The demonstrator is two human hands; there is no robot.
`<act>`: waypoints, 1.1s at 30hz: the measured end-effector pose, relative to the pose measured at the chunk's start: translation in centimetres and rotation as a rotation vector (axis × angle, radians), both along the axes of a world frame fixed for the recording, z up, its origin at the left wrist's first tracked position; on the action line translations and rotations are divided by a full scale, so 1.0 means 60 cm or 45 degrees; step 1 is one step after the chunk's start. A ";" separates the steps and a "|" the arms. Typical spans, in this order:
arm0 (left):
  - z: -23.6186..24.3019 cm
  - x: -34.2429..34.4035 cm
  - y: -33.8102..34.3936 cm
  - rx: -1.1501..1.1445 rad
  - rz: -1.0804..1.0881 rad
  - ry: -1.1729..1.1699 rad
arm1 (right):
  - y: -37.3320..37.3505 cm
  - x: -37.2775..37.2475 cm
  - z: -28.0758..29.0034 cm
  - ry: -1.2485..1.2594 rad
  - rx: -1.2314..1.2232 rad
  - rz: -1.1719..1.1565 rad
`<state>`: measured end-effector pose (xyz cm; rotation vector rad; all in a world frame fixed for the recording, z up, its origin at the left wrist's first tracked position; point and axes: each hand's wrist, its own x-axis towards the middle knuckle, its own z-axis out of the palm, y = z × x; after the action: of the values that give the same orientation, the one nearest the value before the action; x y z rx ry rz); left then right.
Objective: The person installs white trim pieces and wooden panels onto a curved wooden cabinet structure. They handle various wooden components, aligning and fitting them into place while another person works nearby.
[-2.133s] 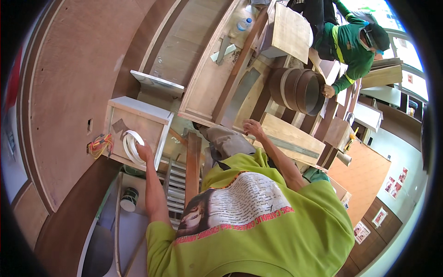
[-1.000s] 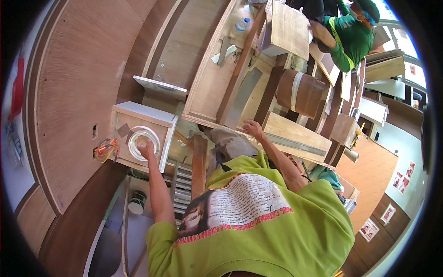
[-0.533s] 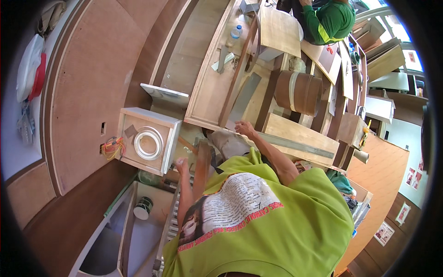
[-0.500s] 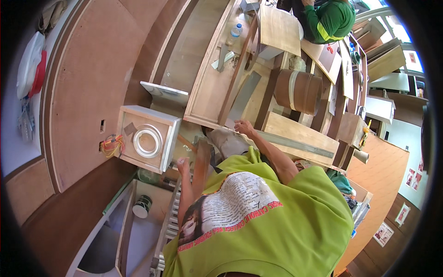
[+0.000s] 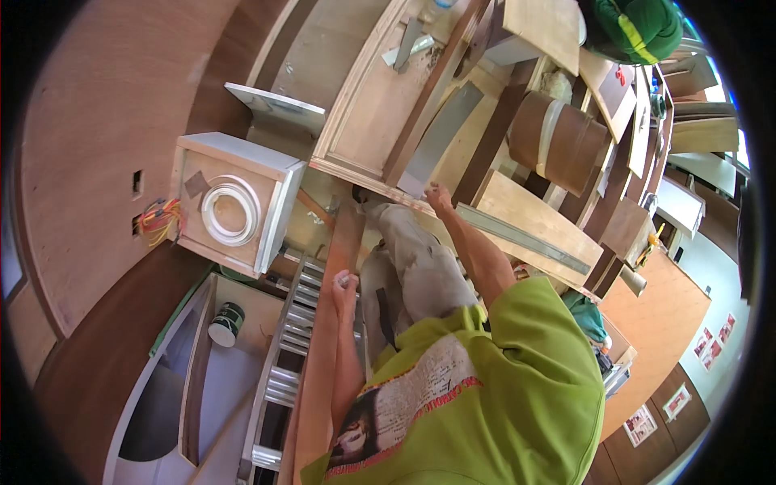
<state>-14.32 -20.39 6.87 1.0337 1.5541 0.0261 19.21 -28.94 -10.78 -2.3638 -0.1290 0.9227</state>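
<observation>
Moved left hand [image 5: 344, 284] farther from white coil [image 5: 252, 212] near box [image 5: 242, 154] right edge (can't tell grip, nor at right hand [image 5: 437, 197]), seemingly between grasps, needing fresh reach.

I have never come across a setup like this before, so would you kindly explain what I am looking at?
There is no robot, just a person's two bare hands. The view comes from the left of two fisheye cameras on that person's head, looking down, so straight edges bend near the rim. The left hand is curled in front of a brown plank; the right hand is near the edge of a wooden frame. Whether either holds anything is hard to tell. On the wooden box at left lies a white ring-shaped roll. At top right is a co-worker in green.
</observation>
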 end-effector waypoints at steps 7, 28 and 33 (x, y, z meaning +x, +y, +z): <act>-0.079 0.019 -0.031 -0.126 -0.203 -0.049 | 0.058 0.047 -0.104 0.339 -0.243 -0.483; -0.034 0.488 0.283 0.117 -0.740 -0.505 | 0.025 0.076 0.066 0.025 -0.036 -0.513; -0.042 0.533 0.280 0.119 -0.815 -0.570 | 0.024 0.089 0.125 -0.233 -0.395 -0.259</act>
<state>17.64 -3.58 4.37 1.4469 0.7834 -0.1070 24.55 -27.48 -3.27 -2.6846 0.1946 0.6669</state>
